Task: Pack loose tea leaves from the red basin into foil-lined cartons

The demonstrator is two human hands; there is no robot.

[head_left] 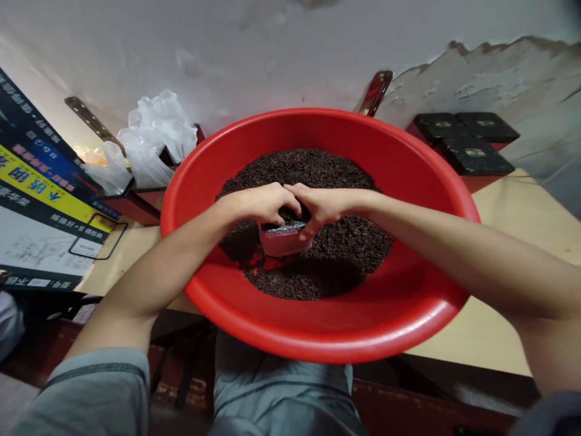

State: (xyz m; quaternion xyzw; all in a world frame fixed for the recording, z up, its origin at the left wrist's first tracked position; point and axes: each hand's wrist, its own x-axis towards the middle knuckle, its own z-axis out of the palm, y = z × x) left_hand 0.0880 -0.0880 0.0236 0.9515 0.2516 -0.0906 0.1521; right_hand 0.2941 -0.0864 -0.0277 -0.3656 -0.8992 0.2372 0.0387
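Note:
A large red plastic basin (pixel 327 348) holds a wide heap of dark, dry tea-like leaves (pixel 313 166). Low over the leaves, near the basin's middle, is a small red box (pixel 285 243) with clear plastic film along its rim and dark contents showing at the top. My left hand (pixel 272 203) is curled over the box's left and back side. From the other side my right hand (pixel 320 206) grips the right edge, its thumb against the box wall. The fingertips of both hands meet above the opening, and some are hidden.
Several red boxes with black lids (pixel 472 151) stand at the right by the wall. Clear plastic bags (pixel 157 133) stick out of open boxes at the left. Beside them leans a printed carton (pixel 40 200). The basin rests on a pale wooden table (pixel 490 333).

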